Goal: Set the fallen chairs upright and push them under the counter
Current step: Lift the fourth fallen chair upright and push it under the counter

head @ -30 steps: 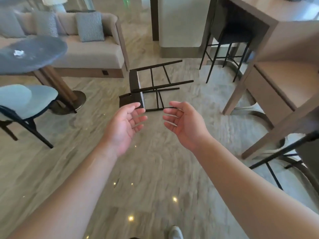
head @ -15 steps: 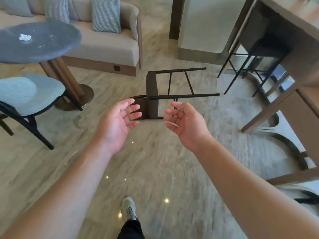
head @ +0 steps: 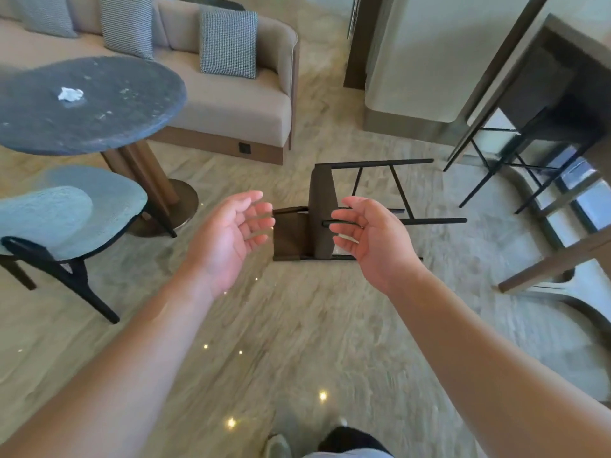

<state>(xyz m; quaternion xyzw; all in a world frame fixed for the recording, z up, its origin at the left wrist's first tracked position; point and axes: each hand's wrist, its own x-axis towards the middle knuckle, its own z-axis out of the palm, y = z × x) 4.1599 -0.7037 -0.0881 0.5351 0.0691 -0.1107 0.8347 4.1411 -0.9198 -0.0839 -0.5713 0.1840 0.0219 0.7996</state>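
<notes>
Well, at far left a round table (head: pixel 92 107) carries a crumpled white scrap (head: pixel 70 93), and a blue-seated chair (head: pixel 69 213) stands upright in front of it. Behind them a sofa (head: pixel 231 104) holds checked cushions (head: pixel 228 43).

My left hand (head: pixel 228 239) is stretched out over the floor (head: pixel 297 342), palm turned inward, fingers loosely spread and gently bent; its grip is wide and has hold of nothing. Just right of it, past my fingertips, the fallen chair (head: pixel 319 216) lies on its side on the floor, its brown seat facing me edge-on and its thin black legs pointing right. My right hand (head: pixel 373 239) mirrors the left, palm inward, fingers relaxed and slightly curved, with nothing in its grip. It overlaps the chair's legs in the view, and I cannot tell whether it touches them. The two hands flank the seat.

Farther right a black stool (head: pixel 535 143) stands upright, tucked partly under the counter (head: pixel 575 47), well apart from the fallen chair. More of the counter's wooden frame runs down the right edge. At the bottom my shoe (head: pixel 277 446) shows on the floor.
</notes>
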